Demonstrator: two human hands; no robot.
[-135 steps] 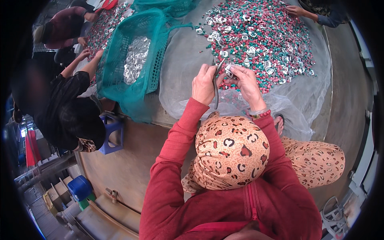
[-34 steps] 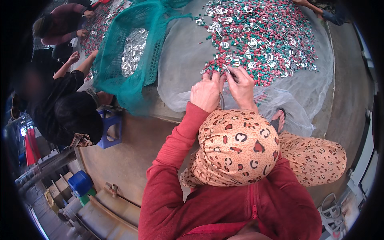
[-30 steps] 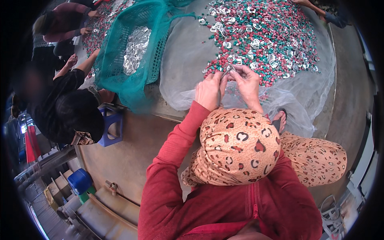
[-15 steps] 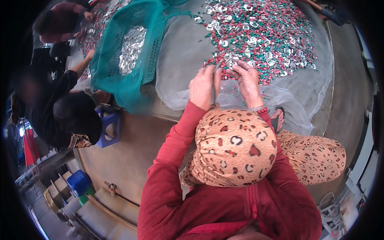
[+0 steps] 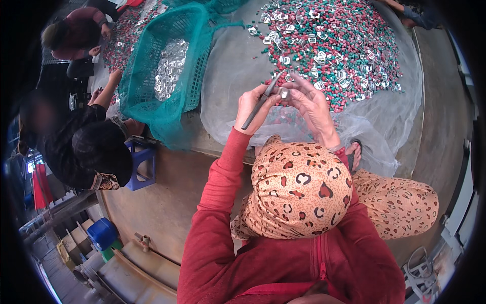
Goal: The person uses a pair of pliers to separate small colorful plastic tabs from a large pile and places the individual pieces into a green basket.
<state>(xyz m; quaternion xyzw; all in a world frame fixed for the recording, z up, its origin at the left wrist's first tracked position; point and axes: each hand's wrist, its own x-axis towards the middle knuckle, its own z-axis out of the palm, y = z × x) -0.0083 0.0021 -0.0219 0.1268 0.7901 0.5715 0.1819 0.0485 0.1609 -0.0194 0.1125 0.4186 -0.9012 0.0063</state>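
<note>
My left hand (image 5: 251, 107) is closed round a slim dark metal tool (image 5: 261, 102), like a file or a blade, which slants up to the right past the fingertips. Against its fingertips sits a small shiny metal buckle (image 5: 284, 93), pinched by my right hand (image 5: 315, 109), whose fingers are partly smeared by motion. Just beyond both hands spreads a heap of small red and green pellets (image 5: 334, 61), with several silver metal buckles (image 5: 319, 58) scattered over it. My knee, in leopard-print cloth, lies below the hands.
A green mesh-lined basket (image 5: 135, 93) of metal pieces (image 5: 171, 68) stands to the left. Thin pale sheeting (image 5: 223, 96) lies under the pellets. A person in black (image 5: 71, 147) sits at the left by a blue stool (image 5: 143, 164); another person (image 5: 78, 33) works farther back.
Both hands have turned and come slightly down, with the metal buckle now lower and nearer the left fingertips. The dark tool shows more fully, and the view has shifted a little.
</note>
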